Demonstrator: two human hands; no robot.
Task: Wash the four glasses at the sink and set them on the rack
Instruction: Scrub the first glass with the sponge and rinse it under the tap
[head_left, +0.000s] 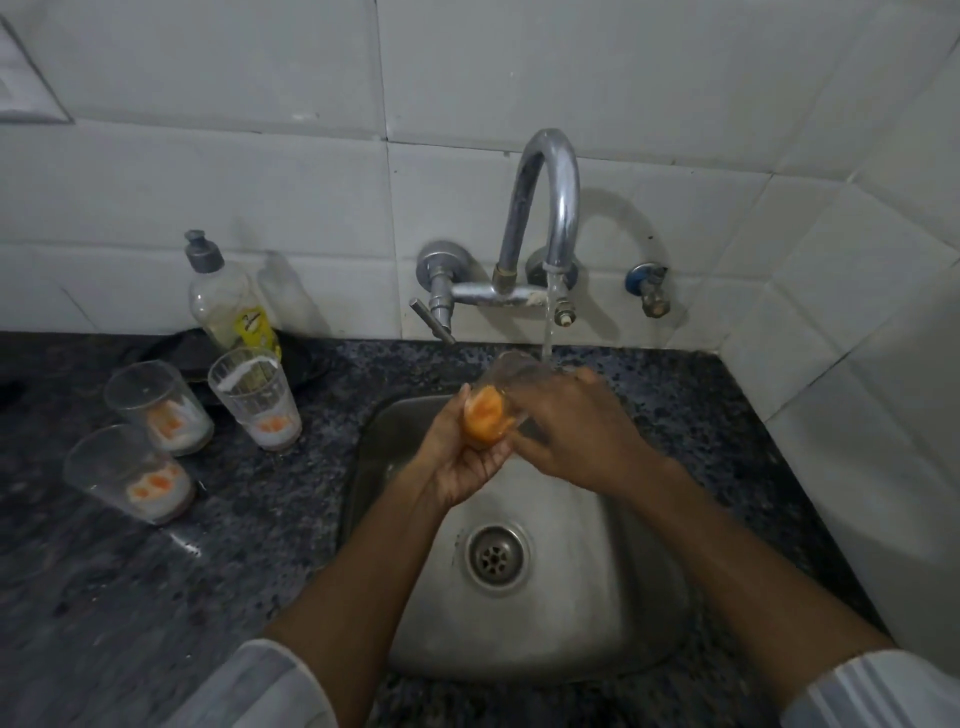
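Note:
A clear glass (500, 387) with orange residue at its bottom lies tilted over the steel sink (597, 597), its mouth under the running water. My left hand (457, 462) cups its base from below. My right hand (576, 431) wraps over its side from the right. Three more dirty glasses stand upright on the counter to the left: one nearest the sink (254, 397), one behind it to the left (156, 405), one at the front left (127, 470). Each holds white and orange residue.
The curved chrome tap (548, 208) pours a stream of water (549, 322) from the tiled wall. A dish soap bottle (228, 301) stands behind the glasses. The dark speckled counter (156, 571) surrounds the sink, and a tiled wall closes in the right side. No rack is in view.

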